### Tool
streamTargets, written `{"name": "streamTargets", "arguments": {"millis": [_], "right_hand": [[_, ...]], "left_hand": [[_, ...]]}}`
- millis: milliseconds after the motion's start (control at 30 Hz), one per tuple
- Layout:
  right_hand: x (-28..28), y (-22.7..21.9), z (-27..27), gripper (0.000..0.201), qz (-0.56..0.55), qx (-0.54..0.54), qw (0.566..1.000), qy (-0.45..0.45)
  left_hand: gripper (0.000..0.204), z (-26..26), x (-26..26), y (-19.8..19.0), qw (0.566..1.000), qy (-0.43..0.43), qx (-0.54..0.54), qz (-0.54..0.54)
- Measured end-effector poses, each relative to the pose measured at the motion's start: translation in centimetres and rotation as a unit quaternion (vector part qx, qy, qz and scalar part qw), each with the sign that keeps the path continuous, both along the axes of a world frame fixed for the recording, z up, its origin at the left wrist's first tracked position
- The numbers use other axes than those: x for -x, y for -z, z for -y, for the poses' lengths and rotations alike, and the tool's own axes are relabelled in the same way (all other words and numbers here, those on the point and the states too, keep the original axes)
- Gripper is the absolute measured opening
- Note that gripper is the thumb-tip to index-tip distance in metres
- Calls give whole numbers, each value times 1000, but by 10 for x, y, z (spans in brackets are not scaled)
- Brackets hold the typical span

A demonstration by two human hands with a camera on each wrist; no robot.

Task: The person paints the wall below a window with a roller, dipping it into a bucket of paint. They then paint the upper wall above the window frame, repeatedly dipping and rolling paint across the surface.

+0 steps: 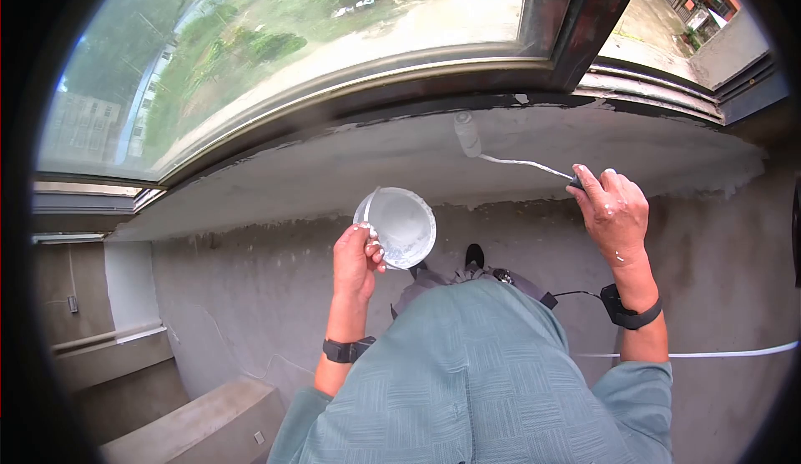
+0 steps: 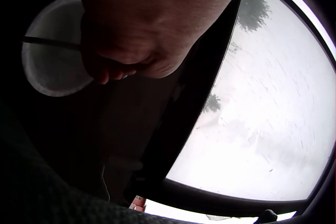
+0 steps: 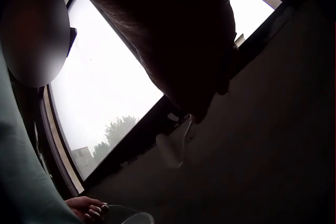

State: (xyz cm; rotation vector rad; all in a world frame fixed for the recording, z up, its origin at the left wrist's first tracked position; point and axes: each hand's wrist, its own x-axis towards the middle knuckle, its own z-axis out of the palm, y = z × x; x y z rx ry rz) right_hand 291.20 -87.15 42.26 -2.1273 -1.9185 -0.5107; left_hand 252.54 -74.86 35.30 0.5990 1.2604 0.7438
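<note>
My left hand (image 1: 357,257) grips the thin handle of a white plastic bucket (image 1: 410,224), its fingertips spotted with white. The bucket's mouth faces up, and a whitish coating shows inside. In the left wrist view the handle crosses the mouth of the bucket (image 2: 52,69). With its fingers curled round the dark grip of a small paint roller (image 1: 469,137), my right hand (image 1: 617,212) has white spots on its back. The white roller head is at the wall (image 1: 334,159), close beneath the window frame. The right wrist view shows the roller (image 3: 169,150) in dim light.
A dark-framed window (image 1: 334,101) runs above the pale band of wall, with greenery and a road outside. Below that band the wall is darker grey. A concrete ledge (image 1: 200,418) stands at the lower left. A white cable (image 1: 734,353) stretches across the right side.
</note>
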Motion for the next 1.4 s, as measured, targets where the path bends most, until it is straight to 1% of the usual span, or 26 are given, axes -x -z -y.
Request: {"name": "streamTargets", "arguments": {"millis": [100,167,300,367,500,700,967,1100,1233,1400], "right_hand": [[10,14,-17,38,-13,-16,999,-24],[12,18,-22,41,5,-26,999,-29],[-1,18,-15,43,48,-54,997,-36],[-7,17,-11,45,58,-51,997,-24],[-2,16,-13,45,70,-37,997,-20],[38,15,-42,43,50,-22,998,-44],[94,21,-77,41,22,-1,998,-61],[123,18,-95,39,10,8,998,-68],[153,18,-113,37,-34,19,996,-77],[159,16,-116,35,-43,17,997,-66]], "left_hand": [[18,3,4,1,1000,-7,3,5],[18,4,9,1,1000,-15,6,7],[16,5,25,1,999,-44,3,6],[16,4,32,3,999,-54,2,7],[15,-1,39,4,998,-62,11,12],[15,-10,62,5,997,-71,10,16],[14,-14,96,15,994,-101,12,33],[15,-18,113,24,994,-102,17,39],[14,-23,124,28,994,-99,21,31],[14,-29,130,30,995,-94,24,26]]}}
